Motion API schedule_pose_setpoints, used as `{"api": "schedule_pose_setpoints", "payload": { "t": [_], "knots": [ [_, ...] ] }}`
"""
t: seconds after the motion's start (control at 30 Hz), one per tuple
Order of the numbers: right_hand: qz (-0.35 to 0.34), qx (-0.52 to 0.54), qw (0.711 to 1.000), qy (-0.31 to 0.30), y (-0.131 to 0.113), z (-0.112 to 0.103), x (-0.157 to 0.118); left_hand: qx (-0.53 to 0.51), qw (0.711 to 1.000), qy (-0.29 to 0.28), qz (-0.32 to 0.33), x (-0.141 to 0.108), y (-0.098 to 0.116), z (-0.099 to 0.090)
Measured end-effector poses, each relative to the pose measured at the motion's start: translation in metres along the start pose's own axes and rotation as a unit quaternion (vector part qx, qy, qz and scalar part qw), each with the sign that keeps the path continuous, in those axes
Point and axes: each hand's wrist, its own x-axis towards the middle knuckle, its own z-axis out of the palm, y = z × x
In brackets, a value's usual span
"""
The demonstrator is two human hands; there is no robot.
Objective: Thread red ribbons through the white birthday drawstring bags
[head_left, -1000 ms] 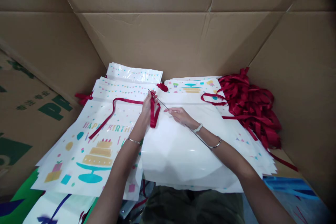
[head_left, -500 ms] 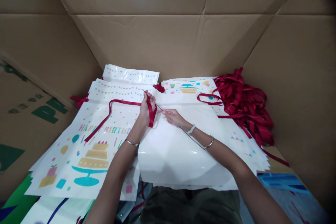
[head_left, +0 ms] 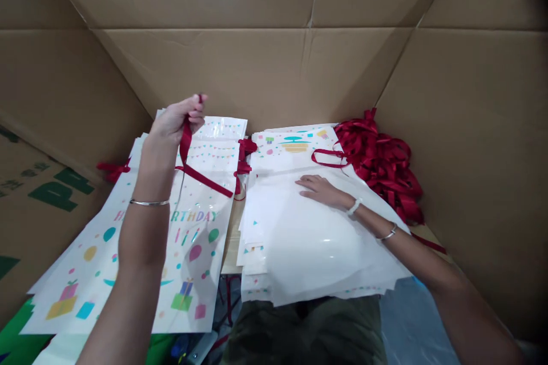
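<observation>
My left hand is raised over the top of the left stack of printed sheets, its fingers closed on a red ribbon. The ribbon hangs below the fist and runs slantwise over the sheets. A thin dark line also hangs beneath this hand; what it joins is unclear. On the right stack, whose top sheet is mostly plain white, my right hand lies with fingers spread and nothing visible in them.
A heap of red ribbon sits at the right stack's upper right. Red ribbon bunches lie between the stacks. Cardboard walls rise behind and at both sides. Another red bunch lies at far left.
My left hand has moved up and left with the ribbon. My right hand has let go of the thin rod and moved right, flat onto the sheets. More of the gap between the stacks shows.
</observation>
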Motion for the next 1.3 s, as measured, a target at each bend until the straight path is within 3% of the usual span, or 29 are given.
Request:
{"api": "schedule_pose_setpoints", "payload": {
  "t": [0.07,0.17,0.3,0.4,0.6,0.87,1.07,1.17,1.3],
  "knots": [
    [-0.011,0.024,0.999,-0.021,0.020,-0.007,-0.007,0.151,0.987,-0.037,-0.041,0.000,-0.025,0.009],
    [-0.005,0.055,0.998,-0.022,0.033,-0.009,-0.012,0.297,0.944,-0.081,-0.115,-0.008,-0.094,0.016],
    [0.020,0.050,0.998,0.021,0.025,0.001,-0.016,0.354,0.909,-0.112,-0.189,-0.020,-0.181,0.001],
    [0.026,0.035,0.998,0.048,0.016,0.006,-0.019,0.355,0.905,-0.100,-0.210,-0.017,-0.211,-0.014],
    [0.026,0.016,0.998,0.052,0.015,0.009,-0.020,0.361,0.902,-0.115,-0.208,-0.002,-0.215,-0.020],
    [0.018,0.010,0.998,0.062,0.016,0.013,-0.020,0.381,0.881,-0.137,-0.245,0.004,-0.212,-0.009],
    [0.016,0.014,0.999,0.047,0.016,0.003,-0.020,0.399,0.871,-0.144,-0.247,0.009,-0.212,0.003],
    [0.014,-0.009,0.999,0.035,0.013,-0.007,0.000,0.397,0.868,-0.153,-0.255,0.013,-0.215,0.010],
    [-0.008,-0.038,0.997,0.062,-0.013,-0.006,0.051,0.414,0.855,-0.157,-0.271,0.018,-0.215,0.015]
  ]
}}
